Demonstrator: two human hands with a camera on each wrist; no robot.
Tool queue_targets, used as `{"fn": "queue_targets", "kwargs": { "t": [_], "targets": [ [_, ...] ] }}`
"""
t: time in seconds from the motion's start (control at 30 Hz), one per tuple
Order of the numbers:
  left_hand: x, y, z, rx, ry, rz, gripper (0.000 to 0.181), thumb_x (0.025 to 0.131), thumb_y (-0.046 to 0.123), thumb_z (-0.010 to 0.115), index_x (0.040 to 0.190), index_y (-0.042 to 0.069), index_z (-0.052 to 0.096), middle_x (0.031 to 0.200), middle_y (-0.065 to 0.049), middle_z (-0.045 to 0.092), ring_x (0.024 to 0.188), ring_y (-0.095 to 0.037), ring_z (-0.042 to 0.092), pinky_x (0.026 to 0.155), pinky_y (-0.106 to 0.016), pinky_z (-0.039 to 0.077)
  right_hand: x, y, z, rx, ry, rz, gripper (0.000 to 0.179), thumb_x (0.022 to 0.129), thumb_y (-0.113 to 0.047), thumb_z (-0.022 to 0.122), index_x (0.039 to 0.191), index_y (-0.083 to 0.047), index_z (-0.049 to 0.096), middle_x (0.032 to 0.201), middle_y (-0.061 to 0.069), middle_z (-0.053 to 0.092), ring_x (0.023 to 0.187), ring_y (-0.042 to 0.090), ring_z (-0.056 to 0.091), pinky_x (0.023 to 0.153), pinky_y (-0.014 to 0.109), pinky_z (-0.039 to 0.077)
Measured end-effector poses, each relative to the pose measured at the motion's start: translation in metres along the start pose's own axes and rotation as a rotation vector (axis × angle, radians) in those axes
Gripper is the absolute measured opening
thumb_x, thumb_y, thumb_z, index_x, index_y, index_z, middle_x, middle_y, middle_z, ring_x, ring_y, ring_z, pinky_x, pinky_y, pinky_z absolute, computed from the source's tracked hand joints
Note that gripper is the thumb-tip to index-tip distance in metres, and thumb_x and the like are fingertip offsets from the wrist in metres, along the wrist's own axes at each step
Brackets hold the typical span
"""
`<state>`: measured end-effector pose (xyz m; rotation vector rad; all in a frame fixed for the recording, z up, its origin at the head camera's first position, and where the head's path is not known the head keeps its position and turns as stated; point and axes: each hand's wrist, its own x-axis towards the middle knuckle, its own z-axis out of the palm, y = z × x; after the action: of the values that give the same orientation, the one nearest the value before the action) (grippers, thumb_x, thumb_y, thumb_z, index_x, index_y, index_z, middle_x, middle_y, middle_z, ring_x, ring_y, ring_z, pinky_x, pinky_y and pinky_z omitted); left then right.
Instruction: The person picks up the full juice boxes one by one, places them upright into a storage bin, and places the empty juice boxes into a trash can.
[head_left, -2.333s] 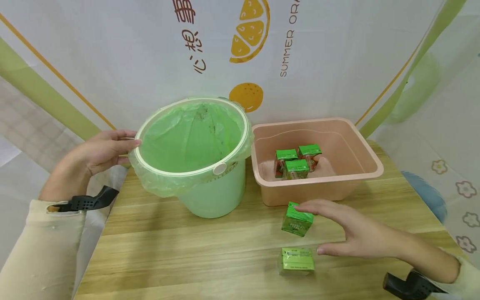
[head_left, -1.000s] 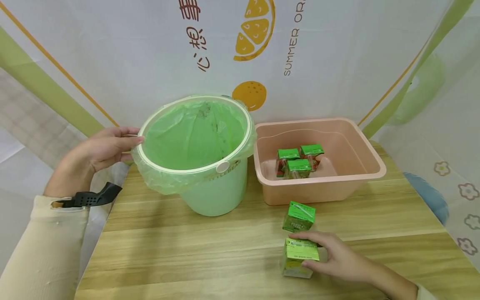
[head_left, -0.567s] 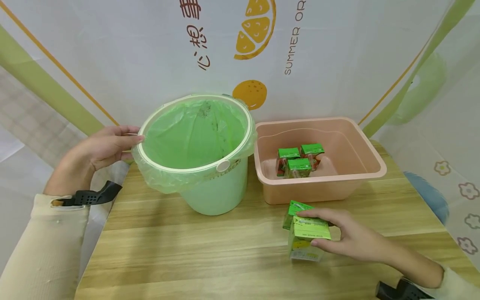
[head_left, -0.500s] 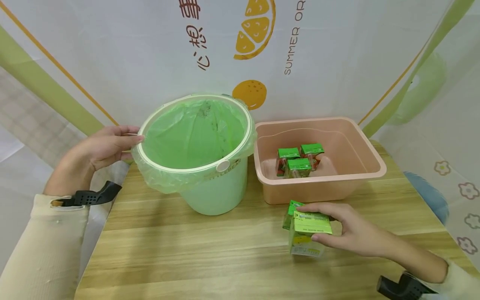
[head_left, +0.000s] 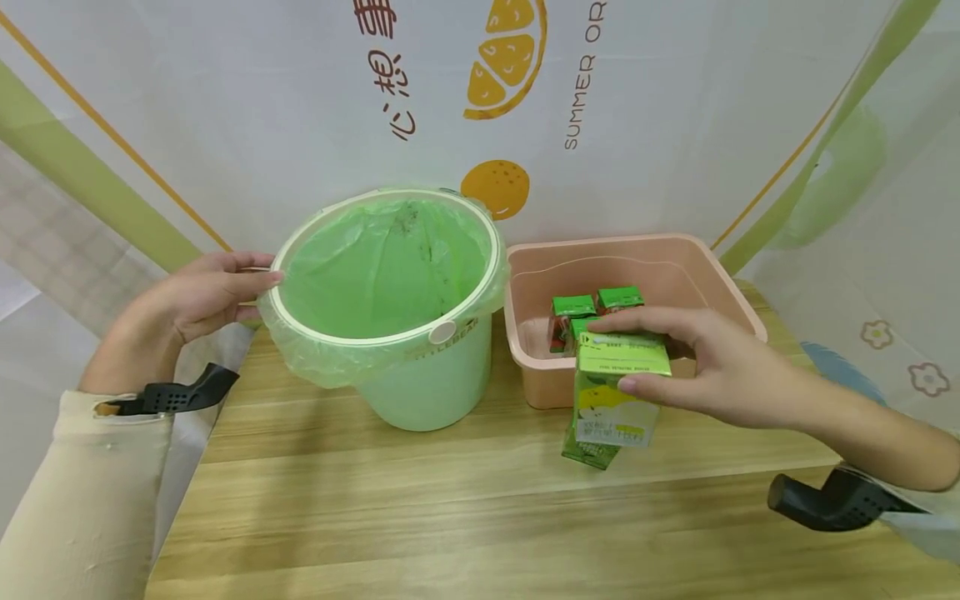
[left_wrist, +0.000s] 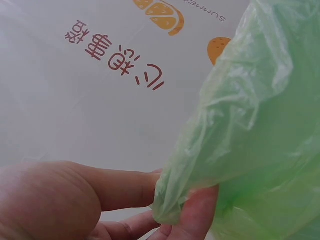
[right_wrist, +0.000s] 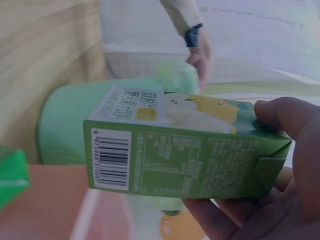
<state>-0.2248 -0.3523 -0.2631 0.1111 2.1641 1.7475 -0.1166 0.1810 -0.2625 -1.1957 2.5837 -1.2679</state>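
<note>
My left hand [head_left: 202, 296] pinches the left rim of a mint-green trash can [head_left: 427, 396]. The can is lined with a thin green plastic bag [head_left: 375, 267]; in the left wrist view, the bag's folded edge [left_wrist: 182, 175] lies between thumb and fingers. My right hand [head_left: 720, 367] grips a yellow-green juice box [head_left: 615, 400] by its upper sides, raised above the table in front of a pink basin [head_left: 543, 385]. The right wrist view shows the box's barcode side [right_wrist: 185, 162]. Behind and below it, a green juice box [head_left: 590, 455] on the table is partly hidden.
Inside the basin stand several green-topped juice boxes [head_left: 573, 307], one mostly covered by the right hand and held box. Trash can and basin stand side by side on a wooden table [head_left: 390, 517]. A white printed curtain [head_left: 637, 125] hangs close behind them.
My right hand has moved from the green juice box to the yellow-green one, taken hold of it, and lifted it up toward the basin. The left hand has stayed at the rim.
</note>
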Motion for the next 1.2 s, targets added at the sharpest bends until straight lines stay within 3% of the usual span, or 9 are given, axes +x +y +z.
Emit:
{"fn": "queue_targets", "kwargs": {
  "t": [0.07, 0.13, 0.37, 0.47, 0.63, 0.9, 1.07, 1.2],
  "targets": [
    [0.0, 0.0, -0.001, 0.003, -0.001, 0.002, 0.029, 0.106, 0.005, 0.052, 0.13, -0.005, 0.04, 0.102, -0.001, 0.068, 0.088, -0.012, 0.069, 0.078, -0.027, 0.06, 0.01, -0.008, -0.009, 0.009, -0.002, -0.005, 0.05, 0.09, -0.002, 0.077, 0.136, -0.015, 0.063, 0.127, 0.001, 0.065, 0.093, 0.013, 0.067, 0.074, 0.026, 0.059],
    [0.0, 0.0, -0.001, 0.008, -0.004, 0.004, 0.031, 0.106, 0.005, 0.052, 0.131, -0.006, 0.039, 0.102, -0.001, 0.068, 0.089, -0.012, 0.069, 0.078, -0.027, 0.06, 0.022, -0.016, -0.017, 0.006, -0.006, -0.002, 0.048, 0.091, -0.002, 0.075, 0.136, -0.013, 0.064, 0.125, 0.001, 0.066, 0.09, 0.016, 0.069, 0.072, 0.028, 0.06],
    [-0.001, -0.001, -0.002, 0.005, -0.008, 0.002, 0.029, 0.106, 0.005, 0.052, 0.131, -0.005, 0.041, 0.103, -0.002, 0.068, 0.089, -0.013, 0.07, 0.079, -0.027, 0.06, 0.063, -0.048, -0.038, -0.109, 0.0, 0.139, 0.039, 0.097, -0.016, 0.073, 0.135, -0.015, 0.064, 0.106, 0.001, 0.071, 0.083, 0.018, 0.07, 0.07, 0.029, 0.059],
    [-0.001, -0.002, -0.003, -0.018, -0.009, 0.01, 0.021, 0.106, 0.004, 0.052, 0.125, -0.001, 0.048, 0.103, -0.003, 0.068, 0.089, -0.013, 0.07, 0.079, -0.028, 0.06, 0.083, -0.053, -0.039, -0.108, -0.004, 0.159, 0.038, 0.098, -0.02, 0.071, 0.134, -0.015, 0.064, 0.11, 0.0, 0.072, 0.084, 0.02, 0.068, 0.07, 0.03, 0.057],
    [-0.001, -0.002, -0.004, -0.038, -0.014, 0.018, 0.013, 0.105, 0.003, 0.053, 0.117, 0.006, 0.056, 0.103, -0.004, 0.069, 0.089, -0.014, 0.07, 0.078, -0.028, 0.06, 0.116, -0.064, -0.034, -0.095, -0.001, 0.215, 0.037, 0.098, -0.028, 0.071, 0.132, -0.018, 0.065, 0.112, 0.0, 0.072, 0.086, 0.02, 0.065, 0.077, 0.03, 0.052],
    [0.0, 0.0, 0.001, 0.058, 0.005, -0.002, 0.027, 0.106, 0.006, 0.053, 0.129, -0.003, 0.043, 0.102, 0.0, 0.069, 0.089, -0.012, 0.069, 0.078, -0.027, 0.06, 0.167, -0.08, -0.023, -0.113, -0.006, 0.231, 0.044, 0.097, -0.034, 0.07, 0.138, -0.018, 0.061, 0.111, -0.005, 0.071, 0.095, 0.012, 0.065, 0.088, 0.031, 0.051],
    [0.0, 0.0, 0.001, 0.031, 0.002, 0.005, 0.023, 0.106, 0.004, 0.052, 0.126, -0.002, 0.045, 0.102, -0.001, 0.069, 0.089, -0.012, 0.069, 0.078, -0.027, 0.06, 0.198, -0.081, -0.013, -0.141, -0.012, 0.23, 0.05, 0.096, -0.039, 0.07, 0.14, -0.019, 0.058, 0.112, -0.007, 0.07, 0.098, 0.007, 0.064, 0.089, 0.026, 0.052],
    [-0.001, 0.0, 0.0, 0.027, -0.003, 0.009, 0.025, 0.106, 0.004, 0.051, 0.128, -0.003, 0.042, 0.102, -0.001, 0.068, 0.088, -0.012, 0.069, 0.077, -0.027, 0.06, 0.221, -0.075, 0.001, -0.132, -0.043, 0.237, 0.056, 0.096, -0.039, 0.069, 0.144, -0.014, 0.054, 0.123, -0.002, 0.066, 0.106, 0.007, 0.061, 0.094, 0.023, 0.049]
  ]
}}
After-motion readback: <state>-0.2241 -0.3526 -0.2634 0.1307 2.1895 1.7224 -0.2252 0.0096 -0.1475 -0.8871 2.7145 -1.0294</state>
